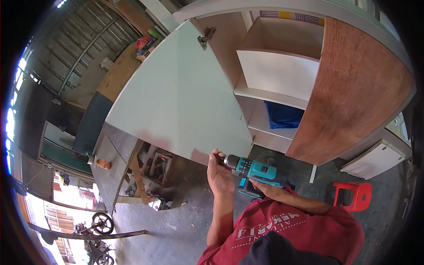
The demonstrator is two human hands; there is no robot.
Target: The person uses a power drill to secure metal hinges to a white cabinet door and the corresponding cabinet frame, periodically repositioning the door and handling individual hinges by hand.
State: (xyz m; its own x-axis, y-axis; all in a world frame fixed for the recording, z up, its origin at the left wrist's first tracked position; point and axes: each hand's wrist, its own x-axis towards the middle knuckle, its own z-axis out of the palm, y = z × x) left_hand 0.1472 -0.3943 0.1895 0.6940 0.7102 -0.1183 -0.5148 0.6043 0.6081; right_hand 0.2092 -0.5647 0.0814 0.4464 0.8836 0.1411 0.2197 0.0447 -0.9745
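Drill (261,170) of teal plastic is sitting in the right hand (261,187), near the smooth pale door (176,97); the left hand (219,173) is bunching narrowly by its metal chuck (230,161), hold unclear; a red stool (361,197) is standing rightward.

grey floor (190,225) with red plastic stool (363,197), bright opening (40,207) at left

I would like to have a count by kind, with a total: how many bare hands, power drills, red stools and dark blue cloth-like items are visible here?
Bare hands: 2 (left hand, right hand)
Power drills: 1
Red stools: 1
Dark blue cloth-like items: 1
Total: 5
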